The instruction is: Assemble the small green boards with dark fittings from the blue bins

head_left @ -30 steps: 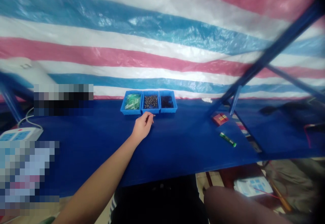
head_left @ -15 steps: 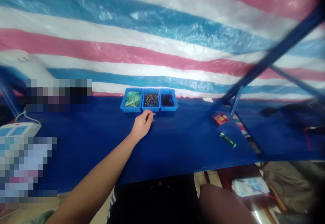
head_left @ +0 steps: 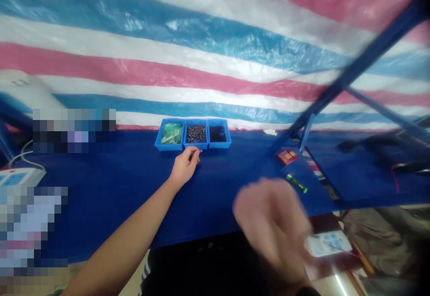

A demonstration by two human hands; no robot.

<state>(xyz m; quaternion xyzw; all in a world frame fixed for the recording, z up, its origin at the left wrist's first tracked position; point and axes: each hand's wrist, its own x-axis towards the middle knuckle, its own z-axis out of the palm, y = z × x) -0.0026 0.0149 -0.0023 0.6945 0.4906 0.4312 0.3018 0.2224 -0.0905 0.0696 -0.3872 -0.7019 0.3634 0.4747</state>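
Observation:
My left hand (head_left: 185, 164) is closed in a pinch just in front of the middle blue bin (head_left: 196, 146). A small brass-coloured metal piece (head_left: 200, 151) pokes out past its fingertips; its exact kind is too small to make out. That bin holds many small metal pieces (head_left: 196, 132) of a similar look. My right hand (head_left: 272, 215), smeared by motion, hangs over the table's front edge at the right; its fingers cannot be told apart.
Left of the middle bin is one with green-and-clear plastic pieces (head_left: 172, 133); right, one with dark pieces (head_left: 217, 133). A red box (head_left: 287, 156) and green tube (head_left: 296, 183) lie on the blue table (head_left: 215, 175). A blue metal bar (head_left: 336, 83) slants at the right.
My right hand has come up from below into view at the lower right. The left hand keeps its pinch by the bins. The whole view has shifted slightly.

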